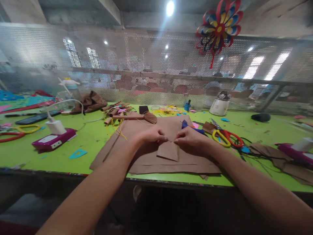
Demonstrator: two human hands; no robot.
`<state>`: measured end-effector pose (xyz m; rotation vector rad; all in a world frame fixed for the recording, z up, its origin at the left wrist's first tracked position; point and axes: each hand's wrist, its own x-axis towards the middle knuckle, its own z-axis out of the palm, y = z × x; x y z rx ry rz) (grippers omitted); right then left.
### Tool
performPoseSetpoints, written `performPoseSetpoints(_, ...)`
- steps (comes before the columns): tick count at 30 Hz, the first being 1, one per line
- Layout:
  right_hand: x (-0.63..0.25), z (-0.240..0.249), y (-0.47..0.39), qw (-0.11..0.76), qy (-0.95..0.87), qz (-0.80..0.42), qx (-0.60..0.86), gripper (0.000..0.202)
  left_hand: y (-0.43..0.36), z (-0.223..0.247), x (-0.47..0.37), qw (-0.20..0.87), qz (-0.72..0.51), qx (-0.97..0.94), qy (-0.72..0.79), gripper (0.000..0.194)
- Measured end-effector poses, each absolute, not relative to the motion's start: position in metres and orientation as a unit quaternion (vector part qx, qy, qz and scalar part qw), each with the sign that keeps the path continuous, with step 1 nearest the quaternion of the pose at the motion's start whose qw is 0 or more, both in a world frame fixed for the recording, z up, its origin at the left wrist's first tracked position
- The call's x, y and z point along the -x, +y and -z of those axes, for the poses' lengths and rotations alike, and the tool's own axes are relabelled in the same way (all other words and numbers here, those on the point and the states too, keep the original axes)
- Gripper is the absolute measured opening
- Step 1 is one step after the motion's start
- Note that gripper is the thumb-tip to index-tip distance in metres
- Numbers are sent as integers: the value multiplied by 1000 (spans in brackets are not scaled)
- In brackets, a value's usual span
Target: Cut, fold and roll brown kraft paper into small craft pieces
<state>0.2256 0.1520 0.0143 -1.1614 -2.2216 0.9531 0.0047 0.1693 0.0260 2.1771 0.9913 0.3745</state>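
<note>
A small folded piece of brown paper (168, 151) stands out over larger brown paper sheets (146, 168) near the table's front edge. My left hand (156, 134) pinches the upper left edge of the small piece. Close by on the right, my right hand (185, 138) pinches its upper right edge, with a narrow gap between the two hands. Behind my right hand lies a blue tool (185, 124), partly hidden. Rolled brown paper tubes (128, 117) and a brown paper fan shape (150, 117) lie beyond my left hand.
Scissors with yellow and red handles (230, 138) lie right, near a purple power strip (293, 153). Another purple power strip (54, 138) with a white charger is at left. A white bottle (219, 103) stands at the back before a perforated metal screen (146, 65).
</note>
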Motion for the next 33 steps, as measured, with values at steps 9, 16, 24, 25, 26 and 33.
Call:
performPoseSetpoints(9, -219, -13, 151, 237, -849, -274, 384, 29, 173, -22, -3, 373, -174, -827, 383, 35)
performPoseSetpoints(16, -216, -9, 152, 235, -850, -275, 384, 25, 169, -23, -5, 351, -177, -829, 398, 21)
performPoseSetpoints(24, -212, -9, 149, 214, -874, -213, 380, 19, 169, -25, -5, 307, -136, -851, 404, 12)
performPoseSetpoints(25, -212, -9, 149, 215, -876, -208, 378, 19, 169, -25, -5, 307, -134, -853, 400, 11)
performPoseSetpoints(26, -211, -9, 149, 217, -878, -204, 376, 18, 170, -25, -6, 304, -132, -857, 394, 11)
performPoseSetpoints(33, -212, -10, 149, 198, -893, -172, 365, 15, 172, -7, -6, 223, -162, -891, 360, 12)
